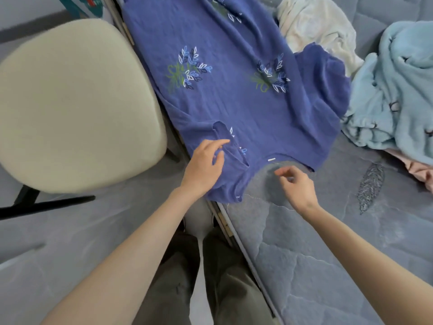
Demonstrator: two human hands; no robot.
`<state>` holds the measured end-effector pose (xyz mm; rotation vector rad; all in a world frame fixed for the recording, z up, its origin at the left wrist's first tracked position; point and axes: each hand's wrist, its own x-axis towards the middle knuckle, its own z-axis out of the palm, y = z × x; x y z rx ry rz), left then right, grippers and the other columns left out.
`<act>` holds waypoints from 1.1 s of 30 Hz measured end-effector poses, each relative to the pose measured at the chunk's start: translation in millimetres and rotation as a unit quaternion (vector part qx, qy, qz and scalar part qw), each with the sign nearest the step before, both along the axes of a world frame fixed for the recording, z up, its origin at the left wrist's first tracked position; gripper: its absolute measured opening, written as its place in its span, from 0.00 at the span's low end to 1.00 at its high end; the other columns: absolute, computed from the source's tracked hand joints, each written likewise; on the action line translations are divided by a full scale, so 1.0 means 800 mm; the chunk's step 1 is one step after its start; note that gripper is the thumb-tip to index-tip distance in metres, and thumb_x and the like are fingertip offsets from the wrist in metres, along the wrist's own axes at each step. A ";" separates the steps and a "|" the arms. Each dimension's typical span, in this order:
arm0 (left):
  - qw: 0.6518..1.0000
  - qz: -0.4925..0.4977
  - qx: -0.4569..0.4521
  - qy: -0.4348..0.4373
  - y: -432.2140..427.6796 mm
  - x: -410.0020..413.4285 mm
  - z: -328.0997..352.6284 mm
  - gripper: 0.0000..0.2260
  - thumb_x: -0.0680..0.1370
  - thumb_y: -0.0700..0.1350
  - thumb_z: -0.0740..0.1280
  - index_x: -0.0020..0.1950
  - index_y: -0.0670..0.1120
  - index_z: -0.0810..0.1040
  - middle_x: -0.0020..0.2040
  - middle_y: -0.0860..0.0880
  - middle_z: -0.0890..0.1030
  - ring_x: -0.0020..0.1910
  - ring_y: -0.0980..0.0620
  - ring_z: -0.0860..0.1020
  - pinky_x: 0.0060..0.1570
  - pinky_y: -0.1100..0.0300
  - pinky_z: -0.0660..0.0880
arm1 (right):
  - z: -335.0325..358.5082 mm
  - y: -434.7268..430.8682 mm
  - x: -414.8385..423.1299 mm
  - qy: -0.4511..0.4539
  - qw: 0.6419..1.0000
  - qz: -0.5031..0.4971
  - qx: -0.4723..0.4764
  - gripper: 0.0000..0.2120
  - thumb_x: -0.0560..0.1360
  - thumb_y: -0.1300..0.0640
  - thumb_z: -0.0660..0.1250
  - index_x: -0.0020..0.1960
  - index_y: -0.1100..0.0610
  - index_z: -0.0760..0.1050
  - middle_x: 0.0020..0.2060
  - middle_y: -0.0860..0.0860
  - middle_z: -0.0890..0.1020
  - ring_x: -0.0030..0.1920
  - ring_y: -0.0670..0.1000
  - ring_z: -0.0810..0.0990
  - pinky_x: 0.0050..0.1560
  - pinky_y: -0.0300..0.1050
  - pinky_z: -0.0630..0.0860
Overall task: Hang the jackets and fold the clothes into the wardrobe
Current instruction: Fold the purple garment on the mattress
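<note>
A blue-violet shirt (234, 102) printed with leaf sprigs lies spread flat on the grey quilted mattress (316, 266), its near-left corner hanging over the bed's edge. My left hand (203, 167) rests on that corner, fingers stretched toward a raised fold of the fabric. My right hand (297, 186) hovers just off the shirt's near hem above the bare mattress, fingers loosely curled with nothing plainly in them. A thin pale thread (264, 200) trails across the mattress beside it.
A cream padded chair (70, 102) with black legs stands close to the bed's left side. A white garment (314, 29), a light blue fleece blanket (398, 90) and a pink piece (419, 172) lie heaped at the right. My legs stand at the bed's edge.
</note>
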<state>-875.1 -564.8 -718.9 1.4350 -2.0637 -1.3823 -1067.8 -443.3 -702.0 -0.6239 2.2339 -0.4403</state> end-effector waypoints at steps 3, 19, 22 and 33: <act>0.997 0.062 0.016 -0.047 -0.010 0.022 -0.016 0.17 0.78 0.35 0.60 0.66 0.46 0.74 0.62 0.47 0.72 0.49 0.47 0.75 0.57 0.64 0.68 | -0.009 -0.014 0.023 -0.044 0.998 0.021 -0.028 0.05 0.77 0.58 0.63 0.49 0.52 0.78 0.46 0.43 0.80 0.45 0.45 0.76 0.39 0.30 0.65; 0.984 -0.008 -0.031 -0.177 -0.064 -0.016 -0.024 0.23 0.79 0.37 0.59 0.74 0.43 0.64 0.69 0.44 0.67 0.63 0.42 0.67 0.63 0.54 0.63 | -0.042 -0.057 0.045 -0.048 0.998 -0.050 0.001 0.03 0.75 0.56 0.66 0.48 0.50 0.73 0.36 0.45 0.79 0.44 0.51 0.78 0.42 0.43 0.69; 0.990 0.002 -0.036 -0.138 -0.067 -0.042 -0.009 0.19 0.78 0.37 0.59 0.69 0.45 0.71 0.64 0.44 0.72 0.58 0.42 0.72 0.61 0.52 0.68 | -0.029 -0.044 0.011 -0.009 0.996 -0.081 -0.036 0.05 0.75 0.58 0.64 0.48 0.50 0.75 0.37 0.43 0.78 0.44 0.50 0.78 0.41 0.41 0.67; 0.998 -0.054 0.008 -0.038 -0.099 -0.233 0.017 0.17 0.81 0.42 0.59 0.70 0.48 0.69 0.65 0.50 0.69 0.38 0.60 0.72 0.46 0.68 0.65 | 0.007 -0.055 -0.174 0.072 0.978 -0.152 -0.124 0.13 0.75 0.61 0.64 0.59 0.57 0.75 0.56 0.55 0.78 0.55 0.55 0.77 0.55 0.43 0.69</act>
